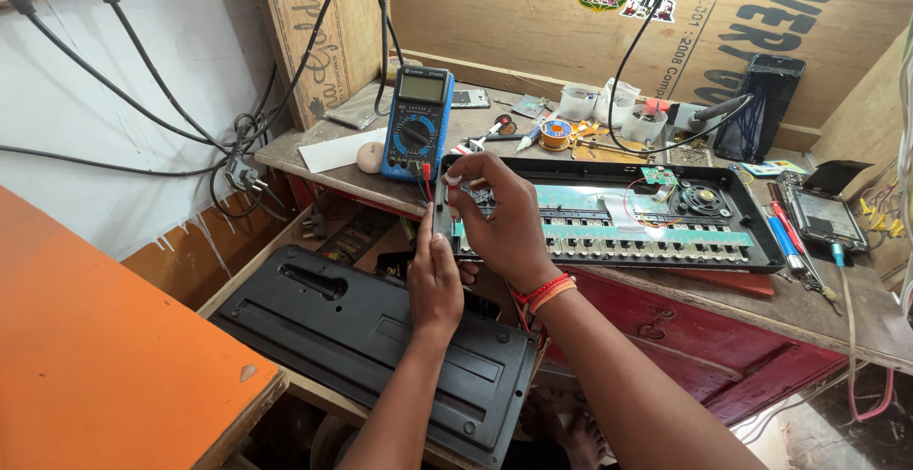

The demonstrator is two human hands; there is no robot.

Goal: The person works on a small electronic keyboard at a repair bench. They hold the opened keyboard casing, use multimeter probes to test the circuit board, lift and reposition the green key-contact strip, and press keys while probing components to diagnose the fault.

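An opened black electronic keyboard case (pixel 761 242) lies on the workbench, with green circuit boards and a small speaker showing inside. My right hand (pixel 499 223) curls over the case's left end, fingertips on the corner. My left hand (pixel 433 284) is just below it, thumb up, gripping a thin probe (pixel 427 205) with a red tip against the case's left edge. A blue digital multimeter (pixel 417 123) stands right behind both hands, with leads plugged in at its bottom.
The keyboard's black back cover (pixel 371 346) lies below the bench by my arms. An orange board (pixel 95 337) fills the lower left. A solder spool (pixel 556 131), small cups, screwdrivers (pixel 785 234) and an opened phone (pixel 824 218) crowd the bench. Black cables (pixel 143 108) hang on the left wall.
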